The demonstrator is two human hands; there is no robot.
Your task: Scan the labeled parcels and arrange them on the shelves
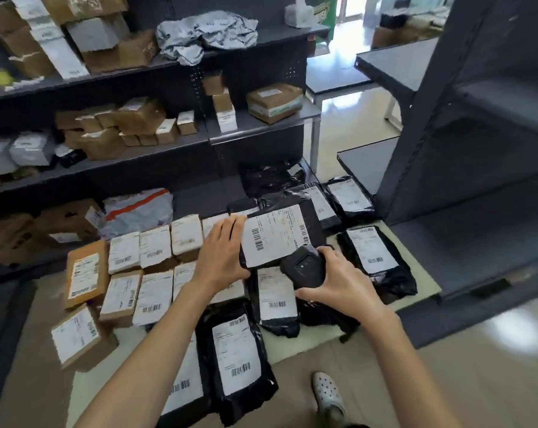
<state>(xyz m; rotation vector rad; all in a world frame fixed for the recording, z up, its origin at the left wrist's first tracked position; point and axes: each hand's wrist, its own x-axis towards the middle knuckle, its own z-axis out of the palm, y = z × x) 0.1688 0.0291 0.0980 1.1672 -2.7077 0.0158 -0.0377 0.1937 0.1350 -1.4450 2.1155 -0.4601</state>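
We hold a flat black plastic mailer with a white shipping label (277,234) above the spread of parcels on the floor. Our left hand (222,253) grips its left edge, fingers laid over the top face and the thumb tucked under the near corner. The mailer's long axis runs from its near-left corner up toward the far right, so it sits tilted across our view, label facing up, with the main barcode along the label's left side. Our right hand (335,284) is wrapped around a black handheld scanner (306,265), fingers curled over its far end and thumb along its near side; the scanner lies just beside the mailer's near-right edge, its top end pointing up-left toward the label.

Beneath our hands, small cardboard boxes with white labels (154,245) lie in rows on the left, and more black labelled mailers (235,359) lie at the right and near side. The dark grey metal shelves (113,162) on the left carry brown boxes and grey bags. A white perforated clog (328,395) shows at the bottom.
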